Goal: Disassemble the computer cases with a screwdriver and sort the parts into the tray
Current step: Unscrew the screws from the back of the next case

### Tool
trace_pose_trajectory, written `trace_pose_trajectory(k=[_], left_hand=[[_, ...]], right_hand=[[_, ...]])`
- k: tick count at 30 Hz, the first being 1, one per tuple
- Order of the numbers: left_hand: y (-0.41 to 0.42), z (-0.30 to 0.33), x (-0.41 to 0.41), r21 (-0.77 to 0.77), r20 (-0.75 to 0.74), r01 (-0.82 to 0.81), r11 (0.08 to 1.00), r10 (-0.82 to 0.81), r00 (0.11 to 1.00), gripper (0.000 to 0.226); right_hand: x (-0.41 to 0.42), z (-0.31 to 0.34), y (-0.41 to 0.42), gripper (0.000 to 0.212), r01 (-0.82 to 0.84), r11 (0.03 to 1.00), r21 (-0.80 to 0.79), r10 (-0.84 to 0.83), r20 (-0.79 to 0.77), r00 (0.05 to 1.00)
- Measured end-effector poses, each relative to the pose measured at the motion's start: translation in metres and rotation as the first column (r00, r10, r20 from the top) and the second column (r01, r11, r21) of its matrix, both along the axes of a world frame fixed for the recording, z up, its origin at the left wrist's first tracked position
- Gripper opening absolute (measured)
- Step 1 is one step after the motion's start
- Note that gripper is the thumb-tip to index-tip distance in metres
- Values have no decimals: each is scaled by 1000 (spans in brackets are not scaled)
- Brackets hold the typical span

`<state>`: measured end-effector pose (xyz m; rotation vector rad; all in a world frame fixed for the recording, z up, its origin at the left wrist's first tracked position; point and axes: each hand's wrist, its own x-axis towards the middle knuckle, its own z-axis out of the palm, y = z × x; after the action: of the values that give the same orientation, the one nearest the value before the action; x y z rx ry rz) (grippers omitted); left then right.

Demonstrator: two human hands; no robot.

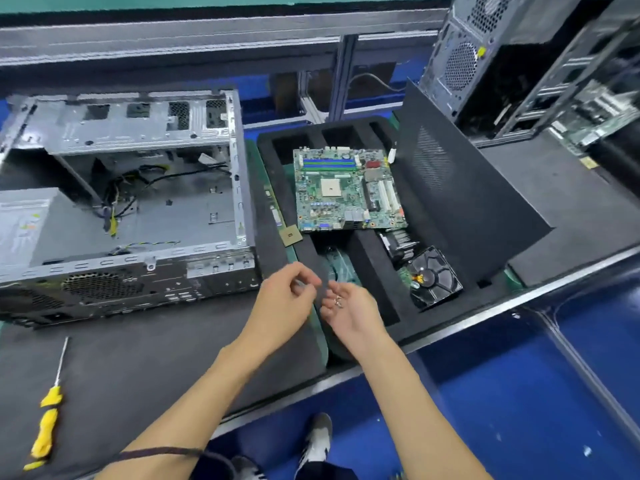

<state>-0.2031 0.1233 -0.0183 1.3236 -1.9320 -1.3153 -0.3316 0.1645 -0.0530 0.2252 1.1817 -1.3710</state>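
Note:
An opened grey computer case (131, 209) lies on its side at the left, with loose cables and a power supply inside. The black foam tray (367, 265) to its right holds a green motherboard (346, 192), a black fan (434, 277) and a small CPU chip (290, 235). My right hand (349, 308) is cupped palm up over the tray's near edge with small silver screws (337, 301) in it. My left hand (287, 292) hovers beside it, fingertips curled as if pinching something small. The yellow-handled screwdriver (46, 417) lies on the mat at lower left.
A black side panel (460, 202) leans against the tray's right side. More computer cases (519, 60) stand at the back right. The bench's metal edge (485, 313) runs diagonally, with blue floor and my shoe (317, 441) below it.

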Motion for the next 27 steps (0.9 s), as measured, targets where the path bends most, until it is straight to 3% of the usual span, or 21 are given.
trace_pose_trajectory(k=[4, 9, 13, 16, 19, 21, 24, 27], left_hand=[[-9, -23, -45, 123, 99, 54, 991, -66, 993, 23], [-12, -40, -69, 171, 137, 60, 983, -84, 987, 23], [-16, -43, -68, 204, 123, 24, 979, -50, 991, 26], [-19, -41, -65, 199, 126, 18, 980, -44, 991, 26], [-21, -31, -57, 184, 114, 9, 983, -30, 993, 26], [-21, -16, -46, 155, 100, 2, 988, -18, 995, 27], [-20, 19, -17, 77, 60, 27, 997, -31, 998, 35], [-21, 61, 27, -38, -10, -38, 999, 37, 999, 39]], right_hand=[[-56, -20, -2, 32, -72, 984, 162, 100, -167, 981], [-81, -48, -16, 47, -277, 897, 344, 350, -173, 921], [-84, -58, -19, 54, -409, 811, 417, 534, -245, 809], [-81, -52, -21, 59, -505, 719, 478, 683, -347, 643], [-74, -34, -26, 52, -539, 614, 577, 785, -515, 343], [-67, -16, -32, 45, -472, 666, 577, 715, -674, 185], [-37, 26, -49, 42, -411, 869, 274, 380, -903, 201], [14, 77, -68, 41, -479, 876, -51, 53, -978, 202]])
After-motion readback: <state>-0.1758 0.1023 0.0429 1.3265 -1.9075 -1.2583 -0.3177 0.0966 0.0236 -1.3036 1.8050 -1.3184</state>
